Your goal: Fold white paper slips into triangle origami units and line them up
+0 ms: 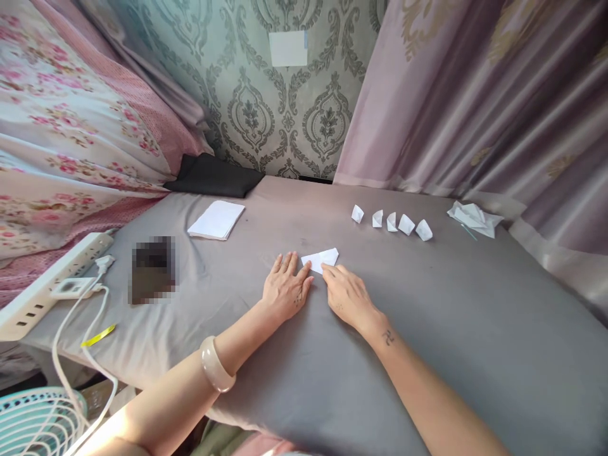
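A small folded piece of white paper [319, 259] lies flat on the grey cloth surface, its right end angled to a point. My left hand [286, 288] rests palm down with fingers spread, and one fingertip touches the paper's left end. At the lower right edge of the paper, my right hand [349, 294] has its fingers curled together against it; the fingertips are partly hidden. Beyond my right hand stands a row of several small folded white paper pieces [392, 221]. A stack of white paper sheets [216, 220] sits farther off to the left.
Crumpled white paper [474, 218] lies at the far right by the curtain [427, 107]. On the left are a white power strip [57, 275] with cables, a yellow strip [99, 335] and a pixelated dark object [152, 271]. Black folded cloth [216, 175] rests at the back.
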A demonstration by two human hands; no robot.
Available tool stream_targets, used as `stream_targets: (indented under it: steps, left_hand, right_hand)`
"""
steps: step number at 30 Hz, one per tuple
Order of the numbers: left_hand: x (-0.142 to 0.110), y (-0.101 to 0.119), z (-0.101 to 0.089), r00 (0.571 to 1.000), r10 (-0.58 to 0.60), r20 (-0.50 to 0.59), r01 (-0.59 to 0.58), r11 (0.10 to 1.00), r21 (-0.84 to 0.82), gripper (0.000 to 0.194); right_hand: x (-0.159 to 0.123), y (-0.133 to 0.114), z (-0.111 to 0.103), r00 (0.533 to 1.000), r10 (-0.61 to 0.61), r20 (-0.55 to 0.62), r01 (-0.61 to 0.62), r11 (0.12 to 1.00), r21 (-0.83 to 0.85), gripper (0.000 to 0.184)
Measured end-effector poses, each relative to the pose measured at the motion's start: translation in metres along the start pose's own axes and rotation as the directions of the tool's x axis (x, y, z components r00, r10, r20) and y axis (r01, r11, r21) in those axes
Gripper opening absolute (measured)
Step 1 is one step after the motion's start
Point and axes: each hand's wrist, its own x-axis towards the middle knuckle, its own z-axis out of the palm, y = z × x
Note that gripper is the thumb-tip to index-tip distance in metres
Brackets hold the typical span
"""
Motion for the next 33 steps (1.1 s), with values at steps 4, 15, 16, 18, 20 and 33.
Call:
stream_targets:
  steps: [4,15,16,18,20,33]
  left_hand:
    - [0.010,0.003,-0.011,0.995,0.097,0.005,-0.097,0.994,-0.055,0.031]
    - [0.014,0.004,0.001,0.988,0.130,0.085,-0.107,0.966,-0.237,0.032]
    - [0.018,0.003,0.000,0.988,0.125,0.086,-0.102,0.966,-0.237,0.034]
    - [0.027,0.001,-0.003,0.988,0.113,0.101,-0.088,0.969,-0.229,0.034]
    - [0.038,0.000,-0.004,0.987,0.111,0.116,-0.083,0.971,-0.225,0.030]
    - [0.068,-0.036,0.018,0.967,0.079,0.243,0.096,0.771,-0.630,0.038]
  right_hand:
    - [-0.005,-0.032,0.000,0.996,0.082,0.033,-0.078,0.991,-0.113,0.035]
    - [-0.001,-0.007,0.001,0.992,0.114,-0.044,-0.111,0.991,0.070,0.019]
    - [0.001,0.000,0.001,0.993,0.106,-0.060,-0.098,0.987,0.129,0.019]
    - [0.005,0.012,0.002,0.995,0.076,-0.062,-0.059,0.967,0.247,0.019]
    - [0.009,0.021,0.003,0.995,0.085,-0.047,-0.065,0.941,0.332,0.018]
    - [0.013,0.062,0.023,0.923,0.380,-0.064,-0.326,0.858,0.397,0.035]
